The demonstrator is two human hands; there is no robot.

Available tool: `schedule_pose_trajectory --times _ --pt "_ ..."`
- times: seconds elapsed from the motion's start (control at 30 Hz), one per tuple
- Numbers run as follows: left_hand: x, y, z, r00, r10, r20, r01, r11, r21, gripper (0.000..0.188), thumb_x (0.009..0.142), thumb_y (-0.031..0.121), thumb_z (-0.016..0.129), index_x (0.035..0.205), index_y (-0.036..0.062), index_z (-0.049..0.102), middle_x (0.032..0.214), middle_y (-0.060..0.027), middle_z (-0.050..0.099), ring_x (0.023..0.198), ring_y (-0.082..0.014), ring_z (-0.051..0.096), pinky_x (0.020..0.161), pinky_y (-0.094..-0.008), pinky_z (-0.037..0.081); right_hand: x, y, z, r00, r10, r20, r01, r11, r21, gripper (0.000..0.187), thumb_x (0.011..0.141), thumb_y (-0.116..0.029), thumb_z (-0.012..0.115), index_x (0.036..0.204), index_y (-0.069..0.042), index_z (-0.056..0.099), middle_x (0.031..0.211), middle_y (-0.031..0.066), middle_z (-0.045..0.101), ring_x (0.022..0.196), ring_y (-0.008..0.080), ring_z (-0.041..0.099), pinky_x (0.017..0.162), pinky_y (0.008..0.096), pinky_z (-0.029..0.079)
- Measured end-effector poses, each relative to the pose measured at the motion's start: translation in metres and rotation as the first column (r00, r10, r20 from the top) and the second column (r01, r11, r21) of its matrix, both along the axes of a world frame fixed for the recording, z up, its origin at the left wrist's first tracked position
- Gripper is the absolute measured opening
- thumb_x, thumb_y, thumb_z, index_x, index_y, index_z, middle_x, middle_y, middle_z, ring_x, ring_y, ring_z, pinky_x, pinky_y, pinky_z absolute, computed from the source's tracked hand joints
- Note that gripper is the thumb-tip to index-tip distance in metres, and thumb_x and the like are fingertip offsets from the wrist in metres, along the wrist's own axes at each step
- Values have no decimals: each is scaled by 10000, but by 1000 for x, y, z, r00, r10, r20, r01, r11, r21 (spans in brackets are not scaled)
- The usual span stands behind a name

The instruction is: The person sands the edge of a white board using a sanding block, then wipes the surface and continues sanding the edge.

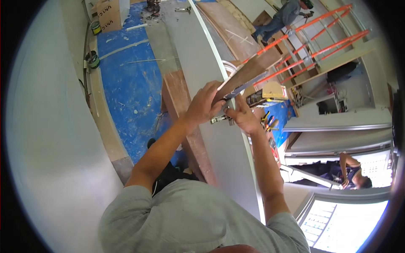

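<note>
My left hand [204,105] is closed at the near end of a long brown board-like piece [253,71], with the thumb turned toward my right hand. Along the lower side of that piece runs a narrow grey metal strip [249,83]. My right hand [245,117] is bent in a pinch at the edge of a long white panel [228,152]; what its fingers grip is hidden. A metal hinge [220,120] sits on the panel just under both hands. Farther up the panel is a second metal hinge [182,9]. A reddish-brown wooden beam [190,130] lies beneath the panel.
Blue floor sheeting [126,84] spreads at left, with paint cans [92,60] by the wall. Pliers [270,121] lie right of my hand. An orange ladder [314,55] stands at far right. One person [282,19] works beyond it, another [350,172] by the windows.
</note>
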State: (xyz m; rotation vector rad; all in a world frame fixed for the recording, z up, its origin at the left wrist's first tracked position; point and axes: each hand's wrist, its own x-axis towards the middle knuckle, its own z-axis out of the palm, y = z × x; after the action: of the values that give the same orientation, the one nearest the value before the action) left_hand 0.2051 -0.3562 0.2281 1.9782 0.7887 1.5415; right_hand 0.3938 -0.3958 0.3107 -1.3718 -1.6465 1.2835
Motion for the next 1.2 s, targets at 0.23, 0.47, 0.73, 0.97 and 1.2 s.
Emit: schedule_pose_trajectory --times 0.23,0.47,0.73,0.97,1.2 --pt "13 -5 -5 986 153 70 -137 971 -197 548 999 270 700 1461 34 526 1350 -202 608 1187 -446 651 945 -478 566 -15 -8 5 995 14 94 -26 992 121 839 905 -54 618 1640 89 240 1605 236 426 1491 291 391 1237 394 317" --pt "-15 150 -6 871 435 227 -421 900 -110 328 1040 196 658 1312 12 643 1139 -209 639 1042 -418 634 911 -459 525 -22 -4 8 961 110 255 -149 979 137 903 943 -3 571 1708 38 92 1748 214 218 1620 263 179 1300 376 174" --pt "2 14 -18 948 200 248 -185 979 -83 410 1040 191 683 1394 -12 650 1330 -215 586 1157 -366 653 990 -419 549 -28 -13 13 924 24 382 -131 958 256 861 938 -48 581 1688 64 172 1661 235 397 1545 261 340 1263 370 264" --pt "-27 207 -20 805 415 425 -394 908 -140 348 1039 266 705 1197 -44 710 1184 -193 645 1071 -360 647 913 -404 522 -30 -4 7 960 29 279 -111 953 283 809 892 -85 624 1619 82 311 1529 315 494 1470 447 433 1257 476 291" --pt "2 47 -18 918 316 240 -285 946 -155 439 1011 215 735 1388 0 666 1184 -172 631 1071 -325 676 910 -369 561 -40 42 11 990 60 127 -80 984 159 861 887 47 562 1663 76 190 1648 200 376 1553 256 324 1267 356 257"
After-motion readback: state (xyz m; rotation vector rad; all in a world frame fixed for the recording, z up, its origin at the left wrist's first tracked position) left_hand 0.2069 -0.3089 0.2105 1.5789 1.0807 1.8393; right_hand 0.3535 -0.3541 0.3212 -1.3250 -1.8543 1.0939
